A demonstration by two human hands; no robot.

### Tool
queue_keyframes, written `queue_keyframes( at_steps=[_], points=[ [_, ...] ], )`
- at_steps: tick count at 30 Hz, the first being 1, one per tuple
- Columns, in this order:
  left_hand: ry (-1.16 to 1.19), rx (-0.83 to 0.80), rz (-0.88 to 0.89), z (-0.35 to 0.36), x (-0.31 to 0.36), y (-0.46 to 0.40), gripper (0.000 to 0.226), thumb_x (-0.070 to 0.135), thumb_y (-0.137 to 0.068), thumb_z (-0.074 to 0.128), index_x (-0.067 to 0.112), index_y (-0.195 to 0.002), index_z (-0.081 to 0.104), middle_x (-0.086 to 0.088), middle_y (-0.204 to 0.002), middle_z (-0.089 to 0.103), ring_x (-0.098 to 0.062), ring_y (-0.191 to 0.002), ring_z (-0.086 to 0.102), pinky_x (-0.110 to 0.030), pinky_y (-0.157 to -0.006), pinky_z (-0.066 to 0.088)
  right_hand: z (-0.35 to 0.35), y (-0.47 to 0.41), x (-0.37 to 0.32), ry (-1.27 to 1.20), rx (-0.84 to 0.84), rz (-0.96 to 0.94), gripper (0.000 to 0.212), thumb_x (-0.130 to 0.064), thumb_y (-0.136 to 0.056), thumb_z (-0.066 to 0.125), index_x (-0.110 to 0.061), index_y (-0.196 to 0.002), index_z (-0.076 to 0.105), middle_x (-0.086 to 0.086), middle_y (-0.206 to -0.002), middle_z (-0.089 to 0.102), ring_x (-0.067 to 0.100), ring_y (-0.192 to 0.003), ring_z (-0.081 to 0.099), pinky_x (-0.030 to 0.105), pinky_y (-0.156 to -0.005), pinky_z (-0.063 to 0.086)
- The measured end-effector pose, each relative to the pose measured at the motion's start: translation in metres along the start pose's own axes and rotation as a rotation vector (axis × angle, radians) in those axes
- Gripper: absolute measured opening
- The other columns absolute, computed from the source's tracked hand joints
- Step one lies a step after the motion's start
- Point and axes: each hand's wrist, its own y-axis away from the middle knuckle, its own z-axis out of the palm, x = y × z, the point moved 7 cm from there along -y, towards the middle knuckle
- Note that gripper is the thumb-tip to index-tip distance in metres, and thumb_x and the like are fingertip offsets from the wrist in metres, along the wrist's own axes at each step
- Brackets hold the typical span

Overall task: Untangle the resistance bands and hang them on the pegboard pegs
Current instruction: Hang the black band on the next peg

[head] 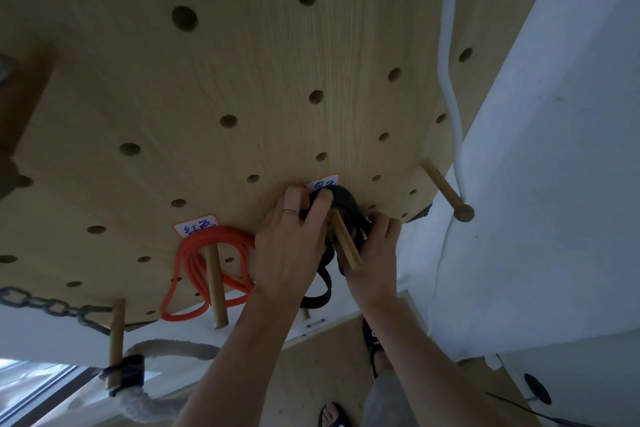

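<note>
A: Why are both hands crowded on that one peg (344,239)?

B: To seat the black band (346,204). Its coils are looped over the peg, hard against the pegboard (242,80). The left hand (287,246) has its fingers curled on the bundle's upper left, fingertips pressing the coils to the board. The right hand (375,246) pinches the other side, beside the peg. Holding both sides probably keeps the coils from springing off.

A: Is any of it loose?

B: Yes, a black tail (320,291) hangs below the left hand. I judge it needs tucking or will simply dangle.

A: And the orange band (204,260)?

B: Already hung on its own peg (214,284) just to the left, under a white label (195,224). Another label (323,182) sits above the black band, partly hidden by fingers.

A: Anything in the way?

B: The orange loops lie touching or nearly touching the left wrist, so there's little room there. A knobbed peg (446,191) juts out to the right with a white cord (450,97) running past it. A chain (45,303) and a thick rope (166,350) hang lower left, well apart from the hands.
</note>
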Motion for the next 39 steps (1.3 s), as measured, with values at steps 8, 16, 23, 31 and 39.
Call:
queue_keyframes(
  at_steps=[8,16,23,31,39],
  points=[
    [-0.026,-0.073,0.015,0.005,0.005,0.003,0.074,0.028,-0.071,0.083,0.026,-0.135,0.047,-0.011,-0.113,0.038,-0.03,-0.087,0.056,-0.042,-0.068,0.054,-0.016,0.015,0.003,-0.041,0.01,0.031,0.092,-0.057,-0.065,0.076,-0.011,-0.136,0.041,0.004,-0.131,0.038,0.016,-0.09,0.056,0.021,-0.057,0.044],
    [-0.054,-0.061,0.03,0.009,0.005,0.004,0.069,0.029,-0.076,0.083,0.027,-0.134,0.047,-0.014,-0.115,0.04,-0.035,-0.088,0.06,-0.043,-0.074,0.054,-0.021,0.037,0.013,-0.046,0.031,0.096,0.091,-0.04,-0.07,0.089,-0.022,-0.143,0.038,-0.006,-0.129,0.037,0.007,-0.094,0.054,0.018,-0.07,0.049],
    [-0.022,-0.06,0.015,0.01,0.004,0.003,0.042,0.03,-0.093,0.051,0.026,-0.134,0.047,-0.021,-0.105,0.053,-0.036,-0.08,0.059,-0.044,-0.071,0.053,-0.032,0.033,0.027,-0.154,0.087,0.261,0.045,-0.028,-0.094,0.069,-0.025,-0.129,0.042,-0.007,-0.11,0.053,0.01,-0.087,0.062,0.022,-0.07,0.051],
    [-0.015,-0.048,0.017,0.01,0.005,0.004,0.053,0.021,-0.087,0.069,0.026,-0.134,0.046,-0.018,-0.11,0.047,-0.036,-0.083,0.059,-0.045,-0.074,0.053,-0.014,0.0,0.041,-0.004,-0.03,0.257,0.007,-0.019,-0.1,0.056,-0.016,-0.104,0.061,0.0,-0.08,0.058,0.021,-0.071,0.057,0.028,-0.061,0.041],
    [-0.034,-0.102,0.013,0.013,0.004,0.003,0.044,0.03,-0.092,0.047,0.025,-0.135,0.045,-0.022,-0.107,0.055,-0.037,-0.085,0.061,-0.046,-0.073,0.055,0.008,0.01,0.023,0.036,-0.079,0.246,0.01,-0.011,-0.1,0.049,-0.012,-0.105,0.057,0.001,-0.091,0.06,0.019,-0.076,0.059,0.032,-0.066,0.049]
  ],
)
